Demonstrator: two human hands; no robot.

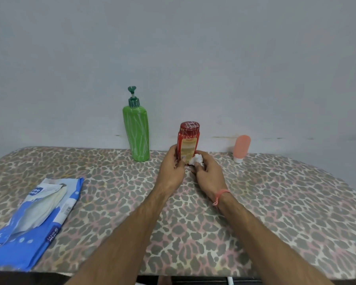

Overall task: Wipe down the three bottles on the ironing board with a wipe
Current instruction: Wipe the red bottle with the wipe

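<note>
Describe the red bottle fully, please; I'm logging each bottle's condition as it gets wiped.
The red bottle stands upright on the leopard-print ironing board, between the green pump bottle and the pink tube. It looks like glossy plastic, with a wide dark-red cap and a yellow-orange label; pale streaks mark cap and body. The left hand grips its lower side, while the right hand presses a crumpled white wipe against its base.

The ironing board (275, 202) is covered in matt, leopard-printed cloth. The red bottle (188, 140), held in the fingers, is seen as glossy plastic with a paper-like label. The wipe (196, 159) looks soft and crumpled. Smooth plastic is shown by the green pump bottle (136, 132); the pink tube (242, 147) appears matt. The blue packet (35, 223) is made of shiny film.
</note>
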